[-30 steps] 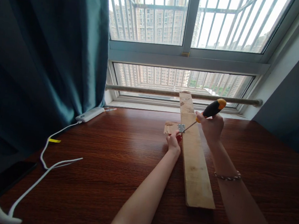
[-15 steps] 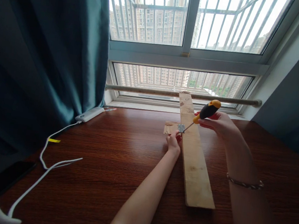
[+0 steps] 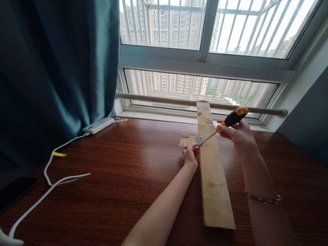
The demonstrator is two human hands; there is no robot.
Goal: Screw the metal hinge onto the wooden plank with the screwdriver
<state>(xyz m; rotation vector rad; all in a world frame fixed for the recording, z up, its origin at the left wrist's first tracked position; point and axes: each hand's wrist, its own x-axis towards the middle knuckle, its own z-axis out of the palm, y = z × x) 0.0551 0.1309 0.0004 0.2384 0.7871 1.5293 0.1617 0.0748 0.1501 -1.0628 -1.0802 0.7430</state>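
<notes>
A long pale wooden board [image 3: 215,180] lies lengthwise on the table. A small metal hinge [image 3: 198,140] lies at its left edge, where a short piece of wood [image 3: 186,140] sticks out to the left. My left hand [image 3: 190,156] is closed at the near edge of the hinge, its fingertips pinching there and partly hidden. In my right hand [image 3: 241,135] is a yellow and black screwdriver [image 3: 236,116], gripped by its handle. It leans to the right, and its tip meets the near side of the hinge.
A white power strip [image 3: 98,125] lies at the back left of the brown table [image 3: 107,207], with a white cable [image 3: 49,165] running forward. A blue curtain [image 3: 71,49] hangs left. A rail [image 3: 160,99] crosses the window behind the board's far end.
My right hand and the screwdriver handle have swung a little to the right, so the screwdriver leans lower. Its tip stays at the hinge. My left hand and the board have not moved.
</notes>
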